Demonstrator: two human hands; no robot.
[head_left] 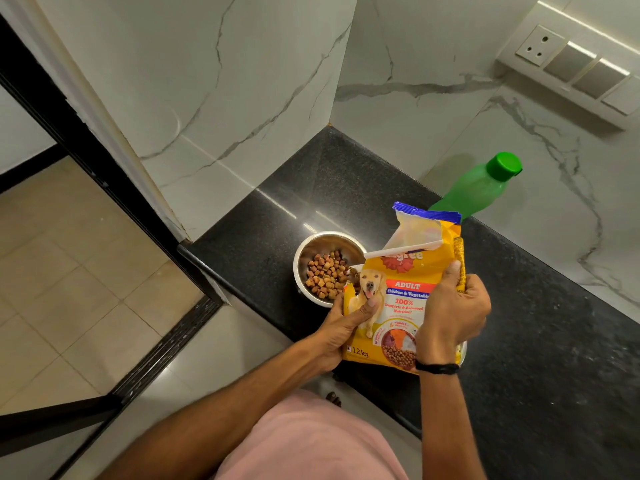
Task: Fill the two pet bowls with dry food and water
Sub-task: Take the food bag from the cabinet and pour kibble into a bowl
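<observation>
Pretty bright, soft indoor light on my feed. Glare streaks on the glossy black surface (346, 174) toward 12 o'clock, faint shadows. Sharp mid-frame, but fisheye bends straight lines near the edges.

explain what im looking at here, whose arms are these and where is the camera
The one picture comes from a camera worn on a person's head, looking down, so the arms are the wearer's own. There is no robot. Both hands hold a yellow dog food bag: the left hand grips its lower left edge, the right hand its right side. The bag is tipped toward a steel bowl holding kibble on the black counter. A rim of a second bowl peeks out behind the bag. A capped green bottle stands behind it.
</observation>
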